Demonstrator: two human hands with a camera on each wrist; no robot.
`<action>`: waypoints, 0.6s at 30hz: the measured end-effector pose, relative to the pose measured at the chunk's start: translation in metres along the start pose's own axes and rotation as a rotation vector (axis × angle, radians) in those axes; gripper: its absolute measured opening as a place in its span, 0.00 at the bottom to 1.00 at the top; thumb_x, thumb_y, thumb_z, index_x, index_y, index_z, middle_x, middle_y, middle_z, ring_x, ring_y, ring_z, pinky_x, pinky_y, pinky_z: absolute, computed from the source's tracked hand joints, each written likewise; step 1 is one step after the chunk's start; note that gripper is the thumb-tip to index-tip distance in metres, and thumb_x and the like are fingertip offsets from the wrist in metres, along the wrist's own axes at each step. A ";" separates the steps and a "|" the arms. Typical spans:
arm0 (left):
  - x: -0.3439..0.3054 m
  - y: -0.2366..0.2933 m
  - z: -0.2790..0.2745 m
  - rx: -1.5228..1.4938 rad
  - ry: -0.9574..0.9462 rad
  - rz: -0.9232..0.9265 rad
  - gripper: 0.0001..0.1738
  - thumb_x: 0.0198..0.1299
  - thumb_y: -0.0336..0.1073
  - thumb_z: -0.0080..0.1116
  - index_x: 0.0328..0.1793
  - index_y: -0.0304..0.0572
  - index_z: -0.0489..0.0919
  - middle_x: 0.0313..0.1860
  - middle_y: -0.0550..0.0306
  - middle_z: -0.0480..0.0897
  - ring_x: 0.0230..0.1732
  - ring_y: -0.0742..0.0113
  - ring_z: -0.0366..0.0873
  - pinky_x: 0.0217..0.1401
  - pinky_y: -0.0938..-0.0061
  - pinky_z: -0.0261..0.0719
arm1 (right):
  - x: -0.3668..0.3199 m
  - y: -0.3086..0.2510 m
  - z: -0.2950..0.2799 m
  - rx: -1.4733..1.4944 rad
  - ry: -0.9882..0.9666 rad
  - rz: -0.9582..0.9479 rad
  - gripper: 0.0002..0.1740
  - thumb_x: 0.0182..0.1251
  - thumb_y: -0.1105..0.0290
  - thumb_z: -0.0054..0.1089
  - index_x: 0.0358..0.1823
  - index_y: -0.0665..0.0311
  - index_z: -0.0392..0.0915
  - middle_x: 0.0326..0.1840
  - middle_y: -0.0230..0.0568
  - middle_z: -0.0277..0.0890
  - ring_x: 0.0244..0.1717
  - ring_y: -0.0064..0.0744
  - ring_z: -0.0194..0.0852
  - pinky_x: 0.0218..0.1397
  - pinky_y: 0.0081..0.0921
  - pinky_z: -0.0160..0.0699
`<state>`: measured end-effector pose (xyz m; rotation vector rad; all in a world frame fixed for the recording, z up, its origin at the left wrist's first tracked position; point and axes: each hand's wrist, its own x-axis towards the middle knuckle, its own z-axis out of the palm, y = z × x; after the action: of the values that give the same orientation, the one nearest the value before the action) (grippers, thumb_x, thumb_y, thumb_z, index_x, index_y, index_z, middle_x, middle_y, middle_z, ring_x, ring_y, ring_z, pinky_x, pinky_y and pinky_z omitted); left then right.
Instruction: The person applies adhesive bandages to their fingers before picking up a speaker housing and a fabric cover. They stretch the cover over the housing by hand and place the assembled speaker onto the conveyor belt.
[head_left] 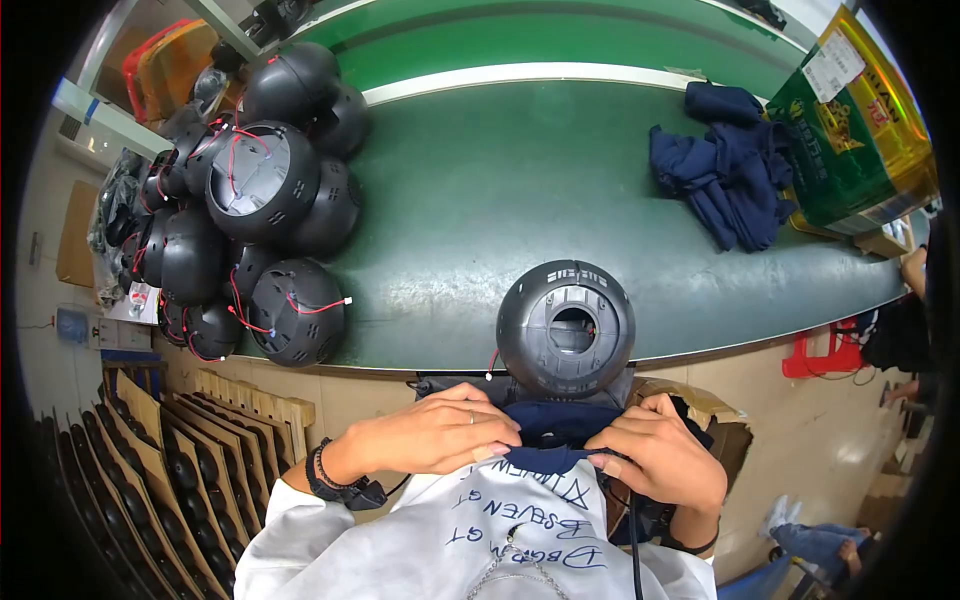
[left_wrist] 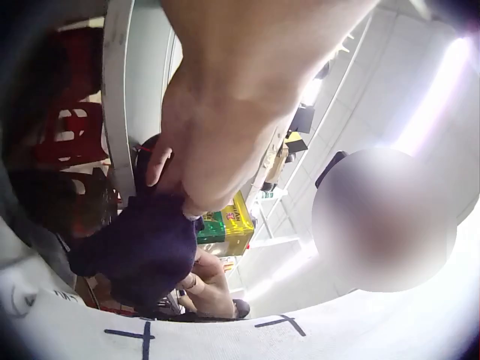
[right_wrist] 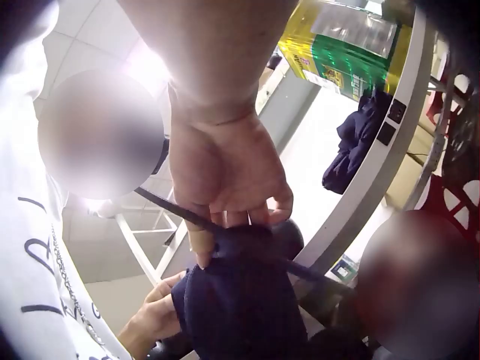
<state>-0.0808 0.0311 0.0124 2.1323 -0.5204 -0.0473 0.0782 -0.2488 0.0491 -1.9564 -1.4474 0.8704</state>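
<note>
Close to the chest, a navy fabric piece [head_left: 548,460] is stretched between both hands with its mouth spread. The left hand [head_left: 445,430] pinches one side of its edge, thumb and fingers on the cloth. Opposite it, the right hand [head_left: 660,455] grips the other side the same way. In the right wrist view the fabric [right_wrist: 240,307] hangs down below the right hand [right_wrist: 232,169]. Just beyond the hands, at the table's front edge, is a round black plastic shell [head_left: 522,335] with its round central hole facing up and a short red wire at its side.
Many similar black shells [head_left: 305,290] with red wires are heaped on the left of the green table [head_left: 480,200]. More navy cloth [head_left: 730,170] lies at the back right beside a green and yellow tin [head_left: 850,130]. Cardboard-divided racks [head_left: 190,460] stand on the floor at left.
</note>
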 end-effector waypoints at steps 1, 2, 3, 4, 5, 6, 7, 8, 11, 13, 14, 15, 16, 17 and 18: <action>0.001 0.003 -0.005 -0.039 -0.077 -0.044 0.12 0.76 0.38 0.57 0.57 0.39 0.81 0.52 0.55 0.87 0.52 0.58 0.85 0.63 0.60 0.76 | 0.001 0.002 -0.001 0.000 -0.002 0.002 0.10 0.72 0.61 0.66 0.44 0.58 0.84 0.33 0.35 0.81 0.39 0.37 0.78 0.60 0.37 0.62; 0.003 0.004 -0.009 -0.078 -0.155 -0.089 0.13 0.76 0.39 0.56 0.56 0.39 0.81 0.48 0.54 0.87 0.50 0.56 0.84 0.60 0.61 0.77 | 0.002 0.004 -0.003 0.028 0.021 -0.005 0.10 0.72 0.61 0.65 0.43 0.59 0.84 0.34 0.36 0.81 0.41 0.38 0.79 0.59 0.36 0.64; 0.004 0.003 -0.010 -0.080 -0.154 -0.089 0.13 0.76 0.39 0.56 0.56 0.39 0.81 0.48 0.54 0.87 0.50 0.56 0.84 0.60 0.61 0.77 | 0.004 0.005 -0.004 0.056 0.045 -0.013 0.10 0.73 0.61 0.64 0.43 0.60 0.84 0.35 0.37 0.82 0.42 0.40 0.79 0.59 0.36 0.66; 0.007 0.002 -0.011 -0.026 -0.171 -0.110 0.13 0.76 0.40 0.55 0.55 0.39 0.80 0.46 0.53 0.86 0.49 0.55 0.84 0.57 0.60 0.77 | 0.007 0.008 -0.004 0.055 0.044 -0.012 0.10 0.73 0.61 0.64 0.43 0.60 0.84 0.35 0.37 0.82 0.42 0.40 0.79 0.59 0.36 0.66; 0.009 0.002 -0.011 0.029 -0.189 -0.130 0.13 0.77 0.40 0.54 0.54 0.39 0.80 0.43 0.52 0.85 0.47 0.53 0.83 0.54 0.59 0.78 | 0.010 0.012 -0.003 0.077 0.042 0.009 0.11 0.73 0.61 0.64 0.43 0.61 0.84 0.36 0.38 0.82 0.43 0.42 0.79 0.58 0.37 0.68; 0.010 0.000 -0.010 0.030 -0.188 -0.128 0.13 0.77 0.40 0.54 0.54 0.39 0.80 0.43 0.52 0.85 0.47 0.53 0.83 0.54 0.59 0.78 | 0.014 0.016 -0.001 0.097 0.041 0.029 0.11 0.74 0.61 0.63 0.43 0.62 0.84 0.37 0.40 0.82 0.45 0.44 0.80 0.57 0.37 0.71; 0.011 -0.003 -0.007 0.089 -0.141 -0.132 0.12 0.75 0.39 0.57 0.54 0.39 0.81 0.42 0.52 0.85 0.45 0.53 0.83 0.51 0.60 0.78 | 0.017 0.020 0.002 0.095 0.043 0.029 0.11 0.74 0.61 0.63 0.43 0.62 0.84 0.37 0.40 0.82 0.45 0.44 0.80 0.57 0.37 0.71; 0.012 -0.006 -0.006 0.146 -0.095 -0.136 0.11 0.73 0.38 0.59 0.54 0.39 0.82 0.42 0.53 0.85 0.42 0.53 0.83 0.49 0.62 0.79 | 0.021 0.025 0.006 0.114 0.086 -0.005 0.11 0.74 0.62 0.63 0.44 0.63 0.84 0.38 0.40 0.82 0.44 0.46 0.80 0.55 0.37 0.73; 0.013 -0.011 -0.002 0.118 0.072 -0.120 0.10 0.69 0.36 0.64 0.51 0.40 0.83 0.40 0.55 0.85 0.39 0.54 0.82 0.44 0.63 0.79 | 0.025 0.026 0.011 0.177 0.213 -0.026 0.11 0.72 0.64 0.65 0.45 0.65 0.85 0.39 0.41 0.83 0.42 0.47 0.80 0.49 0.36 0.78; 0.015 -0.011 -0.003 0.097 0.127 -0.109 0.10 0.67 0.36 0.67 0.49 0.40 0.83 0.39 0.56 0.85 0.38 0.55 0.81 0.43 0.63 0.79 | 0.025 0.023 0.011 0.220 0.297 -0.017 0.11 0.70 0.66 0.68 0.45 0.67 0.85 0.39 0.41 0.84 0.40 0.47 0.81 0.45 0.35 0.79; 0.016 -0.011 -0.003 0.077 0.182 -0.097 0.10 0.65 0.36 0.70 0.47 0.41 0.84 0.39 0.56 0.84 0.37 0.56 0.80 0.42 0.64 0.79 | 0.024 0.021 0.011 0.220 0.346 0.006 0.11 0.67 0.67 0.72 0.43 0.67 0.86 0.37 0.41 0.84 0.38 0.44 0.81 0.42 0.33 0.79; 0.017 -0.012 -0.001 0.076 0.182 -0.098 0.10 0.65 0.36 0.70 0.47 0.41 0.84 0.39 0.56 0.84 0.37 0.56 0.80 0.42 0.64 0.79 | 0.023 0.019 0.012 0.221 0.394 0.029 0.12 0.63 0.67 0.75 0.42 0.68 0.86 0.35 0.41 0.84 0.36 0.41 0.82 0.39 0.31 0.80; 0.018 -0.013 0.003 0.074 0.287 -0.078 0.12 0.62 0.37 0.73 0.47 0.41 0.84 0.38 0.55 0.83 0.38 0.55 0.80 0.43 0.62 0.81 | 0.022 0.018 0.017 0.223 0.392 0.030 0.12 0.63 0.67 0.75 0.42 0.68 0.86 0.35 0.41 0.84 0.36 0.41 0.82 0.39 0.31 0.80; 0.018 -0.015 0.008 0.073 0.392 -0.060 0.15 0.59 0.39 0.76 0.46 0.42 0.84 0.37 0.53 0.82 0.38 0.54 0.80 0.44 0.60 0.82 | 0.021 0.017 0.024 0.264 0.509 0.060 0.13 0.59 0.67 0.78 0.39 0.67 0.86 0.32 0.40 0.84 0.35 0.38 0.82 0.38 0.30 0.79; 0.017 -0.019 0.015 0.071 0.392 -0.065 0.15 0.59 0.39 0.76 0.46 0.42 0.84 0.37 0.53 0.82 0.38 0.54 0.80 0.44 0.60 0.82 | 0.023 0.018 0.029 0.304 0.624 0.090 0.14 0.55 0.66 0.81 0.36 0.66 0.87 0.29 0.39 0.83 0.34 0.36 0.82 0.37 0.29 0.79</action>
<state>-0.0626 0.0225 -0.0088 2.1540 -0.2240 0.3516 0.0713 -0.2302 0.0133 -1.8377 -0.8194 0.4174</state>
